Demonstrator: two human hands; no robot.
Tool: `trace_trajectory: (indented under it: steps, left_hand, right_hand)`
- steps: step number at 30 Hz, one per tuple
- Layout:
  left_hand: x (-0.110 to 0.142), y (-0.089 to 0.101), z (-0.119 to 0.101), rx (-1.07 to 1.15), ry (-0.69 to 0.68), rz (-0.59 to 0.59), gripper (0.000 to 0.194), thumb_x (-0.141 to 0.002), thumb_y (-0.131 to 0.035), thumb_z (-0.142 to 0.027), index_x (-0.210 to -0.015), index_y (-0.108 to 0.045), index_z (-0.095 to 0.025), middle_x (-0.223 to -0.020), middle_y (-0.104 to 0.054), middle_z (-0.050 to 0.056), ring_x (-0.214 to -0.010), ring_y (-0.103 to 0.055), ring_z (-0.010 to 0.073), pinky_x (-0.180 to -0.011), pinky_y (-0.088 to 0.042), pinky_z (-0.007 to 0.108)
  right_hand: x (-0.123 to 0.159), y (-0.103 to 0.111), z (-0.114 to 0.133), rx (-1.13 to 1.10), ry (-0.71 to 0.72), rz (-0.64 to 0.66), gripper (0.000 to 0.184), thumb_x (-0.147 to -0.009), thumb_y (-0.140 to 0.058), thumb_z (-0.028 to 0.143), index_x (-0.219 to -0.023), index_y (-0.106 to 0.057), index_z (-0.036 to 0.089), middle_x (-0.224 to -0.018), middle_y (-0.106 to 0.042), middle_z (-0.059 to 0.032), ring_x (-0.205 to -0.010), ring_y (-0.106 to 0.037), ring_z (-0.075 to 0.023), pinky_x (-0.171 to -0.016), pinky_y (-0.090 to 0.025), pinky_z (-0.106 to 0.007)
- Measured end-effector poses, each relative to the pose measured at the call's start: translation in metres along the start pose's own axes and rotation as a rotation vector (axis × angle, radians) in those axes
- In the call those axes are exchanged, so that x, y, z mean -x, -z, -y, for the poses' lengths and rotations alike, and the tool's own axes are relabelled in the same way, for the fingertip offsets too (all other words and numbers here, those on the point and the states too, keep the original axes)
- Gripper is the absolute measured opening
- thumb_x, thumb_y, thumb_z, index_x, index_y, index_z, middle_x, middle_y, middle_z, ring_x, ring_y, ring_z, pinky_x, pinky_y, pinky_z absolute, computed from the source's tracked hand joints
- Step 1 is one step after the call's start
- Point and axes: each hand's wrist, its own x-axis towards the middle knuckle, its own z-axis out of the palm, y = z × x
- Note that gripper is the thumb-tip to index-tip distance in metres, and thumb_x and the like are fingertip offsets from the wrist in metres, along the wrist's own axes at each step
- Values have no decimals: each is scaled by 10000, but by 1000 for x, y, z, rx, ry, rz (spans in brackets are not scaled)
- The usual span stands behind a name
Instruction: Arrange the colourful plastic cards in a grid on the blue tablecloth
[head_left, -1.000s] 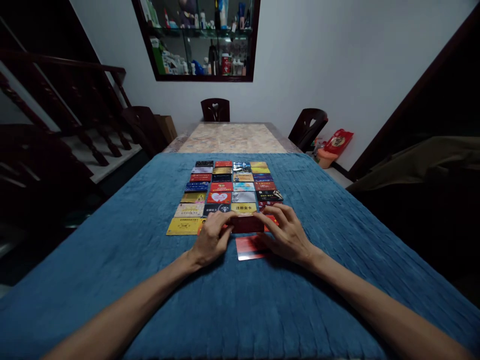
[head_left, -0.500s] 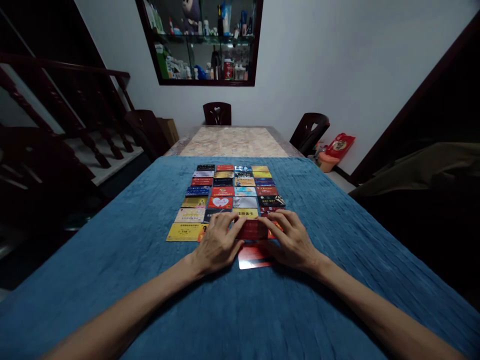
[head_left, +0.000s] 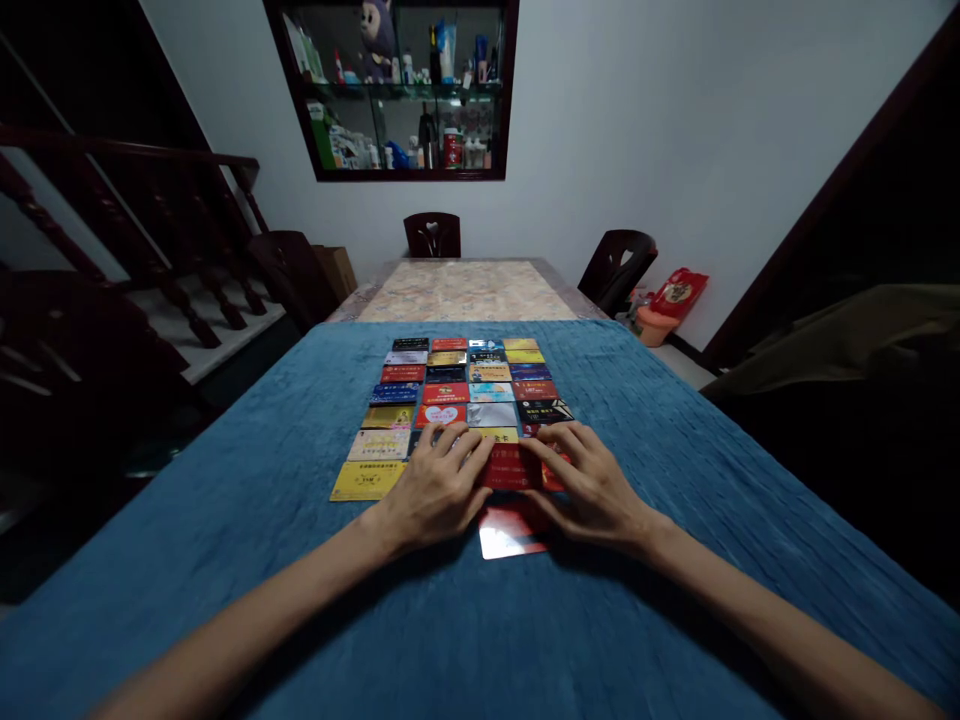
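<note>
My left hand (head_left: 439, 485) and my right hand (head_left: 589, 485) pinch a dark red card (head_left: 510, 467) between them, one at each short end. Both are closed on it, thumbs at the near edge and fingers at the far edge. Just in front of me, partly under my right hand, lies a brighter red card (head_left: 510, 530) with a glare spot. Beyond my hands several cards lie in rows, among them a yellow card (head_left: 367, 481), a silver card (head_left: 491, 415) and a black VIP card (head_left: 545, 411). My fingers hide some of the near cards.
A blue cloth (head_left: 247, 480) covers the near part of the table, and a patterned top (head_left: 465, 290) shows beyond it. Chairs stand around the far end, one dark chair (head_left: 616, 270) at right. An orange bucket (head_left: 655, 325) is on the floor.
The dark red card has tilted so that more of its printed face shows, still between both hands. The view has tipped up slightly, and the hands have barely moved.
</note>
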Motion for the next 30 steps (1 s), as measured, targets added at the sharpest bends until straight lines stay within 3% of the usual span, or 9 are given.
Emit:
trace_trajectory:
  steps: [8, 16, 24, 30]
  left_hand:
    - [-12, 1, 11, -93, -40, -6, 437, -902, -595, -274, -1288, -544, -74, -1174, -667, 185, -1097, -585, 337, -921, -455, 503]
    - [-28, -3, 42, -94, -13, 94, 452, -883, -659, -297, -1280, -556, -107, -1191, -657, 169, -1078, -586, 307, -889, -465, 452]
    - [-46, -6, 86, -110, 53, 245, 477, -872, -697, -294, -1297, -551, -134, -1222, -652, 143, -1125, -566, 291, -909, -465, 423]
    - [-60, -12, 119, -148, 87, 285, 411, -889, -670, -273, -1270, -579, -149, -1262, -649, 140, -1183, -546, 290, -926, -453, 413]
  right_hand:
    - [-14, 4, -12, 12, 24, 25, 544, -902, -597, 340, -1405, -475, 174, -1107, -587, -151, -980, -508, -287, -829, -506, -470]
    - [-35, -5, -39, -30, 47, 94, 504, -912, -597, 328, -1379, -501, 164, -1129, -585, -160, -1010, -496, -294, -849, -509, -471]
    - [-66, -28, -73, -131, 33, 171, 536, -921, -579, 354, -1431, -477, 225, -1179, -575, -150, -1049, -489, -309, -896, -493, -522]
    - [-92, -56, -100, -143, 20, 166, 487, -897, -618, 326, -1366, -554, 213, -1158, -591, -142, -1046, -485, -300, -932, -462, -522]
